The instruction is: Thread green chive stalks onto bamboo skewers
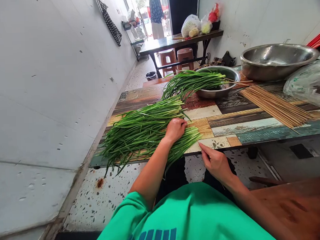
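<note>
Green shirt [196, 214]: nearest of all, it covered my front, just off the near edge of the table [258, 125].
Left hand [175, 129]: it rested among the pale stem ends, fingers curled inward; whether they gripped any stems I couldn't tell, as the knuckles hid the fingertips.
Right hand [216, 163]: forefinger stretched toward the stem ends of the near bunch [188, 138], thumb apart below it, other fingers bent; I couldn't tell whether the palm held anything.
Long greens [137, 129]: they lay on the left half of the table, pale ends to the right, leaves fanned left, some tips drooping over the near edge.
Far bunch [192, 81]: it lay partly across the small steel bowl [218, 93], with thin sticks [239, 82] jutting right from its stem ends.
Bamboo sticks [277, 106]: a flat sheaf, well right of my hands, short of the large basin [277, 70].
Handling stems: to my mind, this called for a light touch, the left hand steadying the bunch while the right evened the pale ends.
Loose leaves: drooping tips seemed likely to snag, so drawing them in from the edge looked wise.
</note>
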A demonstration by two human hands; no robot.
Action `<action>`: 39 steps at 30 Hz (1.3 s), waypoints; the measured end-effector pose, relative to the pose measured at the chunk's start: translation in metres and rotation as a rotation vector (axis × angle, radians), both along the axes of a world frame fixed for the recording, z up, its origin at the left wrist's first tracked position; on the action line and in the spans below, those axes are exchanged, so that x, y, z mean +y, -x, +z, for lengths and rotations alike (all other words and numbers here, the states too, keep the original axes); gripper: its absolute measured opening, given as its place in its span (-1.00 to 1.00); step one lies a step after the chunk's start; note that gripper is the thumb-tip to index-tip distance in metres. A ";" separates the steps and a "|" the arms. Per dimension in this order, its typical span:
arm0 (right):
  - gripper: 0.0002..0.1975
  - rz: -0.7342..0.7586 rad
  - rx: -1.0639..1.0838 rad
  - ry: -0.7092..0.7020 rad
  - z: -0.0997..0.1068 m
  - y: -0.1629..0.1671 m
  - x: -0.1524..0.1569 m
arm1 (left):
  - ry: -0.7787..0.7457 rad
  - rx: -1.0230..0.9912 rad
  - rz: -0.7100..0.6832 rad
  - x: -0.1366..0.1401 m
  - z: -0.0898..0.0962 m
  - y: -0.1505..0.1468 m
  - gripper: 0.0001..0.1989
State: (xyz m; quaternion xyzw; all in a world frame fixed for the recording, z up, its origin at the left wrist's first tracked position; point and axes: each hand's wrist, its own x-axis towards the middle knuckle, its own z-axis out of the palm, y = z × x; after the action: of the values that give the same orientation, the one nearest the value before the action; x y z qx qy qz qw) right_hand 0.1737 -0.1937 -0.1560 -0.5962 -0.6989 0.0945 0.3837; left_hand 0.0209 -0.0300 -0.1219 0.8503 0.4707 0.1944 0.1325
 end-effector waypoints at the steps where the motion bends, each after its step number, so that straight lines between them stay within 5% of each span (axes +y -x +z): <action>1: -0.63 -0.001 0.000 0.007 0.000 0.000 0.000 | 0.002 0.005 -0.004 0.000 0.000 0.000 -0.78; 39: -0.63 -0.023 0.055 0.058 0.004 0.002 0.002 | 0.039 -0.110 0.001 0.000 0.003 0.002 -0.86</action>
State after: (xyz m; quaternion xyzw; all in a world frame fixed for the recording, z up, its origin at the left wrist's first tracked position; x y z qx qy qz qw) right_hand 0.1718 -0.1916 -0.1518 -0.6123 -0.6779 0.1268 0.3865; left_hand 0.0187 -0.0304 -0.1190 0.8353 0.4671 0.2315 0.1746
